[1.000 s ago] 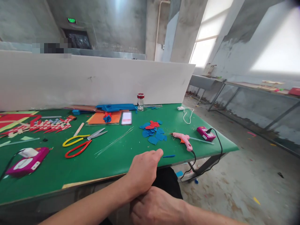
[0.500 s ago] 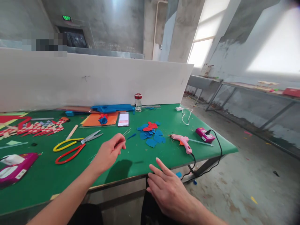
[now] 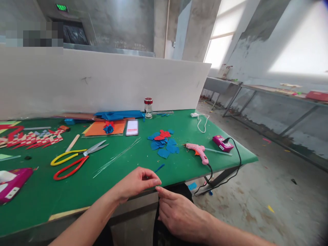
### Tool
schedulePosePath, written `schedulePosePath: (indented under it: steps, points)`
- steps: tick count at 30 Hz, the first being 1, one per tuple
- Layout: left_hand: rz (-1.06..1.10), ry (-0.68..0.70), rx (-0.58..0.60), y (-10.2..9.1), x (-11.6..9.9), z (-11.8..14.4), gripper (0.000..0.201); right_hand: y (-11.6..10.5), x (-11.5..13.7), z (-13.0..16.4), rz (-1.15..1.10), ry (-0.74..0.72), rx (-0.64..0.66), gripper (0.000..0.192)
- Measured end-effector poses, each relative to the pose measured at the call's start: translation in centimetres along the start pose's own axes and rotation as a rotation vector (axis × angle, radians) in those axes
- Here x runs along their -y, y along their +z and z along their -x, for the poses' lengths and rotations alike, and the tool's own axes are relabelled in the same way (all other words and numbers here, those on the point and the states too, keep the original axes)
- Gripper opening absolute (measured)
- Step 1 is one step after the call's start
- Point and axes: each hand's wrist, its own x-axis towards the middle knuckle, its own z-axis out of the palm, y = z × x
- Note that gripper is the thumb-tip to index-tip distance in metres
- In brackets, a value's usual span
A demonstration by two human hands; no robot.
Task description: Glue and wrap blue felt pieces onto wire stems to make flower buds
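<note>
- left hand (image 3: 137,182): bare, no glove, no ring or watch visible
- left forearm: bare up to the frame edge, no sleeve in view
- right hand (image 3: 179,215): bare, no glove, no ring visible on the fingers that show
- right forearm: bare to the lower right edge, no sleeve or wristband
- fingernails short, plain where visible
- legs: dark, near-black garment visible below the hands; cut and fabric too dim to tell
- nothing else of the body in view: no torso, no shoes
</note>
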Motion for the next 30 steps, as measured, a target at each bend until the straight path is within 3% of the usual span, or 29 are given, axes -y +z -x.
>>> schedulePosePath:
  steps: [4, 19, 30]
  points:
    - [0.004, 0.014, 0.062, 0.9, 0.4, 0.4, 0.031, -0.7, 0.0, -0.2, 0.046, -0.029, 0.021, 0.021]
    - [0.145, 0.069, -0.104, 2.9, 0.4, 0.9, 0.025, -1.6, 0.6, 0.1, 0.071, -0.031, 0.066, 0.018]
    - [0.017, 0.068, -0.157, 2.2, 0.6, 1.3, 0.025, -1.2, 0.9, 0.2, 0.041, -0.058, 0.040, 0.021]
